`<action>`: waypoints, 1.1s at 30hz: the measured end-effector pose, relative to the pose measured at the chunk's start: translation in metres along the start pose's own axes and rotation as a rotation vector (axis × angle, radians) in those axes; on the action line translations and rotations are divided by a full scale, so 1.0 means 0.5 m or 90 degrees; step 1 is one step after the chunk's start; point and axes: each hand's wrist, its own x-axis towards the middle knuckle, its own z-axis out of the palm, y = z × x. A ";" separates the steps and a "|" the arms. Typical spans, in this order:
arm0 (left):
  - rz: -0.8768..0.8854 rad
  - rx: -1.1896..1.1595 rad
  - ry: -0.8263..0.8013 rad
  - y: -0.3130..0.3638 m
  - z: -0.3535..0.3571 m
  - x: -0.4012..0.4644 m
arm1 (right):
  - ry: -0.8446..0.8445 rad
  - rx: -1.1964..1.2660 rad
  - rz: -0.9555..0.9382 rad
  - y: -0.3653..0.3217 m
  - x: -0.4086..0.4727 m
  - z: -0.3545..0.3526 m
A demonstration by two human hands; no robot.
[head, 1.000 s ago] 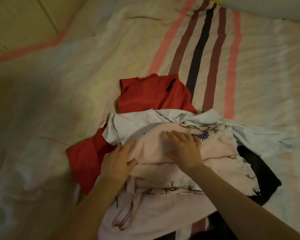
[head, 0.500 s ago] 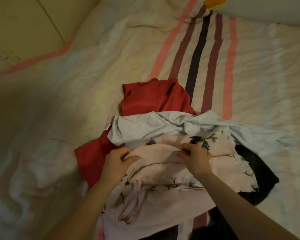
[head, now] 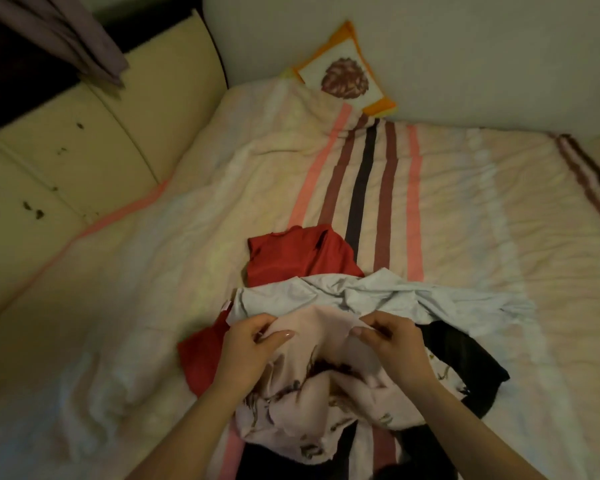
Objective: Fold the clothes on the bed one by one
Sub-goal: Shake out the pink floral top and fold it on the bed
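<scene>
Fingers [head: 274, 336] of the left hand [head: 248, 351] are pinched on the top edge of the pink top [head: 321, 327], and the right hand [head: 394, 344] is clamped on the same edge a bit further along, thumb against fingertips. So the top is held at two points, with the rest bunched up below on the heap on the bed [head: 118, 289].

Stuff that could probably go wrong: the grey shirt [head: 361, 296] is lying right against that edge, so it could get dragged along if it's caught in a pinch. Thin fabric is held by just the tips, so a slip is likely once the weight is lifted. The black piece [head: 465, 355] and red one [head: 291, 254] underneath could get pulled out of place too.
</scene>
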 end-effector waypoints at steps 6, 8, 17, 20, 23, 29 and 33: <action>0.060 -0.023 0.031 0.166 -0.039 -0.069 | 0.060 0.007 -0.042 -0.117 -0.094 -0.113; 0.078 -0.015 0.030 0.225 -0.053 -0.097 | 0.082 0.004 -0.054 -0.162 -0.130 -0.157; 0.136 -0.064 0.032 0.506 -0.082 -0.235 | 0.174 -0.005 -0.117 -0.340 -0.284 -0.355; 0.179 -0.056 0.026 0.573 -0.075 -0.286 | 0.202 -0.001 -0.126 -0.377 -0.344 -0.408; 0.218 -0.051 0.012 0.625 -0.062 -0.333 | 0.237 -0.014 -0.143 -0.405 -0.406 -0.453; 0.266 -0.053 -0.029 0.717 -0.002 -0.419 | 0.305 -0.041 -0.144 -0.408 -0.524 -0.554; 0.308 -0.056 -0.076 0.780 0.064 -0.484 | 0.357 -0.081 -0.139 -0.381 -0.608 -0.645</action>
